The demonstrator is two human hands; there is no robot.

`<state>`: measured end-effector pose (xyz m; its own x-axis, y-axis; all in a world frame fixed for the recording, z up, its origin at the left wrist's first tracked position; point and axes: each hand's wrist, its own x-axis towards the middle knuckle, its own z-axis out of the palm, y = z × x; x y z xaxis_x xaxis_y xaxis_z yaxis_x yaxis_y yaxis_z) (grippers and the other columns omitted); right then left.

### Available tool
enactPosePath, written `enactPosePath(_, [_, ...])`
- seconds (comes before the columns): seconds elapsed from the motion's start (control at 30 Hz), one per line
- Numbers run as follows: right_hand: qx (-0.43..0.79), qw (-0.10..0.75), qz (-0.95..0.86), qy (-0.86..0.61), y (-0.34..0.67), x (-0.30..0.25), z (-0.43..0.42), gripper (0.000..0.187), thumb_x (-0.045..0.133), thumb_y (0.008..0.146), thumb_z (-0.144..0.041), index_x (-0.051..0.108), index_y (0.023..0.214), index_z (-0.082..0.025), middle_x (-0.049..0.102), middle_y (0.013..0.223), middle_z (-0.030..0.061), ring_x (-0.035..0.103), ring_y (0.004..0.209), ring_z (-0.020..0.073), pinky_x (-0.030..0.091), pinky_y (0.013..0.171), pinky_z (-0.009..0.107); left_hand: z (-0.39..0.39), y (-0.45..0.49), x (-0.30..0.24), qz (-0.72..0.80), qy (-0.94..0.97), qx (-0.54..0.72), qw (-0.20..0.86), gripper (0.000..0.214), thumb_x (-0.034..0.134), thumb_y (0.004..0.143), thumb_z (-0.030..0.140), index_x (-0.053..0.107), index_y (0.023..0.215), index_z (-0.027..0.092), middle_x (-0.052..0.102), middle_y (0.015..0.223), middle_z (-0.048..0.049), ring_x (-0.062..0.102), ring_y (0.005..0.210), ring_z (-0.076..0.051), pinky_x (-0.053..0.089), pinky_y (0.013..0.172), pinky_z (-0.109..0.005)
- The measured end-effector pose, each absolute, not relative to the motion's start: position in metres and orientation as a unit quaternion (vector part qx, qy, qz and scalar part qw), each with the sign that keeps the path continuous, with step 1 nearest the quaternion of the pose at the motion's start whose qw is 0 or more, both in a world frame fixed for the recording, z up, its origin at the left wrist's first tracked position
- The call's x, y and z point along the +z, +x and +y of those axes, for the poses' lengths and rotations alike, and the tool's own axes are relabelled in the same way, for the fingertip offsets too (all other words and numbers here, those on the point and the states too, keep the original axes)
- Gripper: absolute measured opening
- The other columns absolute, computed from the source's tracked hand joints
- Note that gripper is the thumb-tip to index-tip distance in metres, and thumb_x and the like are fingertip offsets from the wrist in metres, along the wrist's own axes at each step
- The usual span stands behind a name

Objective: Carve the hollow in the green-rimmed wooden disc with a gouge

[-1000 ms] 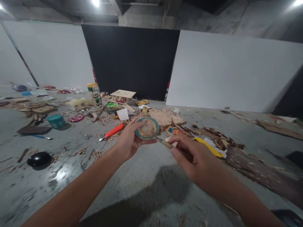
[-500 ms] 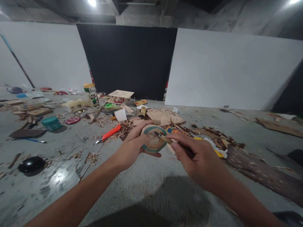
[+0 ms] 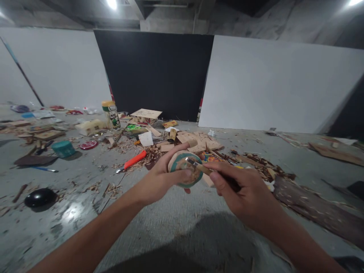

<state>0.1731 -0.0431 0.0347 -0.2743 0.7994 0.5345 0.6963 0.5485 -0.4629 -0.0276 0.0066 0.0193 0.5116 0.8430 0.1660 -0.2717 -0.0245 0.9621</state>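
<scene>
My left hand is wrapped round a round wooden piece with a teal ring painted on its face and a rough, bare middle. The left thumb lies across that face, and a fingertip with a tan covering shows past the top edge. In my right hand is a carving gouge, gripped by its wooden handle. Its metal tip rests at or just over the middle of the wooden piece; actual contact I cannot tell. The right palm hides the rear of the handle.
Wood shavings and scraps litter the concrete floor. An orange utility knife, a teal tub, a black dome-shaped object and a yellow-lidded bottle stand or lie leftward. A dark brown mat lies right. Panels stand behind.
The wooden piece has turned a little in my left hand, and the left thumb has slid further over its face. My right hand has shifted slightly right with the gouge.
</scene>
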Motion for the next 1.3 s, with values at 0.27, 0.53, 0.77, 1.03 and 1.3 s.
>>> enactPosePath(0.27, [0.016, 0.405, -0.787, -0.464, 0.173, 0.037, -0.045, 0.023, 0.056, 0.092, -0.022, 0.074, 0.105, -0.021, 0.079, 0.090, 0.0030, 0.071, 0.065, 0.0152, 0.053, 0.058, 0.025, 0.009, -0.028, 0.023, 0.230, 0.596, 0.433, 0.636, 0.032, 0.072, 0.081, 0.021, 0.052, 0.106, 0.022, 0.061, 0.109, -0.0073, 0.064, 0.089, -0.022, 0.063, 0.069, -0.039])
enactPosePath(0.53, [-0.045, 0.426, -0.773, -0.469, 0.175, 0.038, -0.046, 0.023, 0.058, 0.090, -0.021, 0.076, 0.102, -0.016, 0.080, 0.093, 0.0096, 0.075, 0.074, 0.0201, 0.058, 0.061, 0.029, 0.010, -0.032, 0.027, 0.294, 0.666, 0.433, 0.532, 0.036, 0.069, 0.084, 0.035, 0.063, 0.114, 0.018, 0.059, 0.110, -0.0106, 0.064, 0.085, -0.021, 0.064, 0.060, -0.032])
enactPosePath(0.77, [-0.061, 0.434, -0.768, -0.466, 0.171, 0.039, -0.050, 0.023, 0.058, 0.088, -0.019, 0.077, 0.100, -0.016, 0.080, 0.095, 0.0077, 0.077, 0.077, 0.0200, 0.061, 0.063, 0.027, 0.009, -0.036, 0.031, 0.333, 0.749, 0.409, 0.402, 0.020, 0.060, 0.090, 0.037, 0.065, 0.101, 0.020, 0.062, 0.093, -0.0032, 0.055, 0.066, -0.012, 0.052, 0.050, -0.023])
enactPosePath(1.03, [-0.068, 0.430, -0.772, -0.464, 0.170, 0.038, -0.049, 0.023, 0.058, 0.089, -0.018, 0.077, 0.100, -0.017, 0.080, 0.096, 0.0087, 0.078, 0.082, 0.0222, 0.062, 0.067, 0.028, 0.008, -0.036, 0.034, 0.360, 0.760, 0.439, 0.317, 0.036, 0.063, 0.087, 0.030, 0.060, 0.121, 0.021, 0.067, 0.115, -0.0056, 0.061, 0.101, -0.021, 0.049, 0.090, -0.038])
enactPosePath(1.3, [-0.068, 0.437, -0.770, -0.460, 0.168, 0.036, -0.048, 0.021, 0.060, 0.088, -0.016, 0.077, 0.100, -0.018, 0.080, 0.098, 0.0077, 0.077, 0.085, 0.0212, 0.062, 0.072, 0.028, 0.007, -0.035, 0.035, 0.368, 0.771, 0.422, 0.304, 0.034, 0.062, 0.087, 0.029, 0.065, 0.119, 0.020, 0.067, 0.120, -0.0064, 0.063, 0.104, -0.023, 0.051, 0.091, -0.040])
